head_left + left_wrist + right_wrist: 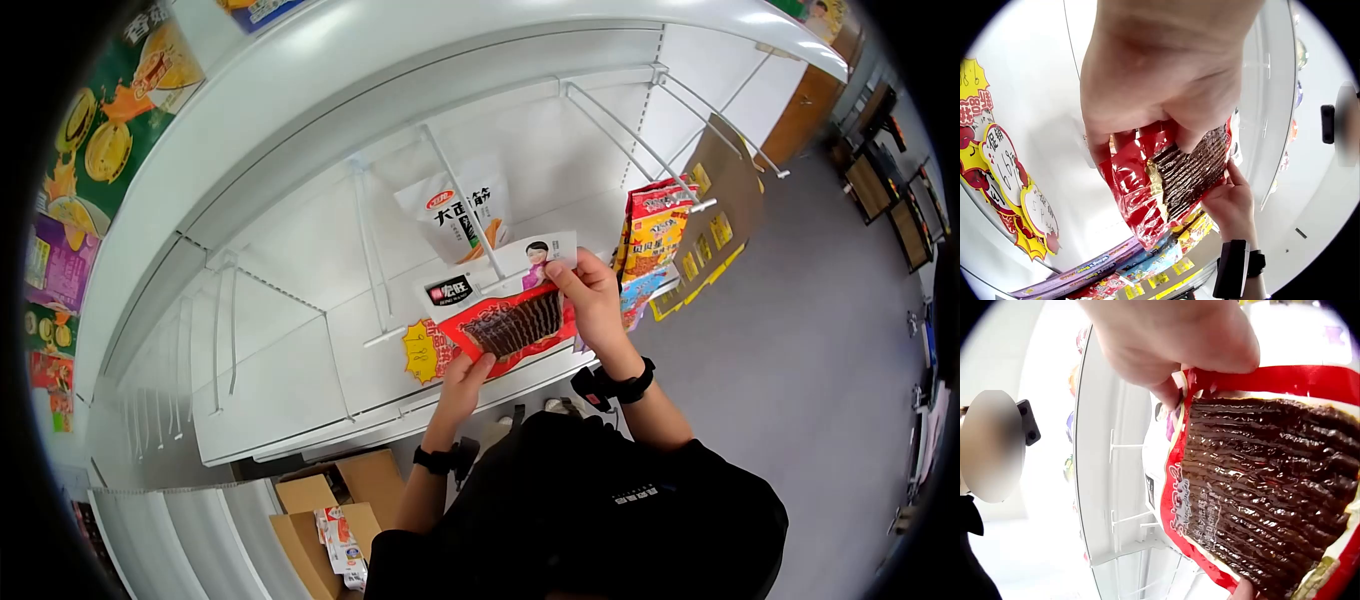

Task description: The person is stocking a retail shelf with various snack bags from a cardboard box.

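Observation:
A red and white snack bag with a clear window showing dark brown strips is held between both hands in the head view. My left hand grips its lower left edge, thumb over the front. At the upper right, my right hand pinches the bag with the thumb in front. The left wrist view shows my left fingers partly hidden behind the bag. A metal display hook points toward me, its tip overlapping the bag's top edge. Behind it, a white snack bag stands against the back panel.
Yellow and red bags hang at the right beside a brown cardboard display. Other bare metal hooks jut from the rack. Yellow starburst price signs sit at the shelf front. An open cardboard box with packets stands lower left.

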Action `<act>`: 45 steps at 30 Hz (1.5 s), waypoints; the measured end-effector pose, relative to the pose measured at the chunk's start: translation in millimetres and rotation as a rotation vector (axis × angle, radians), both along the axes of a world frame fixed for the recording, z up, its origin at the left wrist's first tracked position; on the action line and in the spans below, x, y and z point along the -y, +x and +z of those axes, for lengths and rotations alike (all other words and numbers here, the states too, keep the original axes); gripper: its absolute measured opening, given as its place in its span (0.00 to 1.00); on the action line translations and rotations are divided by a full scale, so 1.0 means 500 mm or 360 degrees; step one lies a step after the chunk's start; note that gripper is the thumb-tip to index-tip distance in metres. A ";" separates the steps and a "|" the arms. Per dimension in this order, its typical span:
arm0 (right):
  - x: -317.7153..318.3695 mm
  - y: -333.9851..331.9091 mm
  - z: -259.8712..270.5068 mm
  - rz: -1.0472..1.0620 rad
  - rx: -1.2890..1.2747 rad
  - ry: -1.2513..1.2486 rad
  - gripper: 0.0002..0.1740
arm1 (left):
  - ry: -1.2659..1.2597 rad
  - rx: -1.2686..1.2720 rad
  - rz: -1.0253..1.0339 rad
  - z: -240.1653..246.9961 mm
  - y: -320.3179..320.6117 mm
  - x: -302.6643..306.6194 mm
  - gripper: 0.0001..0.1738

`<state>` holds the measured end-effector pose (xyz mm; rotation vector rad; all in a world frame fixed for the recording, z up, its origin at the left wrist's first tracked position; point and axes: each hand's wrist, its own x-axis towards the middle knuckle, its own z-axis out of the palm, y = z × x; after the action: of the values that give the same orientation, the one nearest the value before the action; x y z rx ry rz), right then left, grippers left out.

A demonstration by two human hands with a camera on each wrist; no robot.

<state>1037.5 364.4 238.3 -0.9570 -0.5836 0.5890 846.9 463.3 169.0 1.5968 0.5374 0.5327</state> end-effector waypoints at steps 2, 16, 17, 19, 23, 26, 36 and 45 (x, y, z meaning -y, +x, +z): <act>-0.002 0.007 0.003 0.0053 -0.0014 0.0008 0.10 | -0.0091 -0.0012 -0.0026 -0.035 -0.002 -0.006 0.10; -0.157 0.061 -0.033 0.0066 -0.0116 0.0081 0.09 | -0.0153 -0.0017 0.0620 -0.062 -0.055 0.052 0.23; -0.167 0.065 -0.038 0.0056 -0.0102 0.0088 0.09 | -0.0185 -0.0035 0.0666 -0.071 -0.074 0.062 0.23; -0.182 0.072 -0.034 0.0027 -0.0086 0.0039 0.10 | -0.0260 -0.0062 0.0750 -0.081 -0.104 0.085 0.23; -0.211 0.089 -0.046 -0.0059 -0.0018 0.0035 0.11 | -0.0377 -0.0106 0.0882 -0.094 -0.161 0.127 0.22; -0.223 0.093 -0.054 -0.0129 0.0063 0.0091 0.11 | -0.0428 -0.0107 0.0968 -0.098 -0.189 0.152 0.21; -0.108 -0.026 -0.142 -0.0787 0.0193 -0.0081 0.23 | -0.0396 -0.0067 0.1208 -0.123 -0.352 0.251 0.20; 0.000 -0.410 -0.206 -0.0112 0.0295 -0.0224 0.09 | -0.0483 -0.0002 0.1465 -0.159 -0.623 0.429 0.19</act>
<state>832.2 364.3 135.3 -1.1686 -0.6770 0.4858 535.3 248.6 89.7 0.9936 1.3001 1.0657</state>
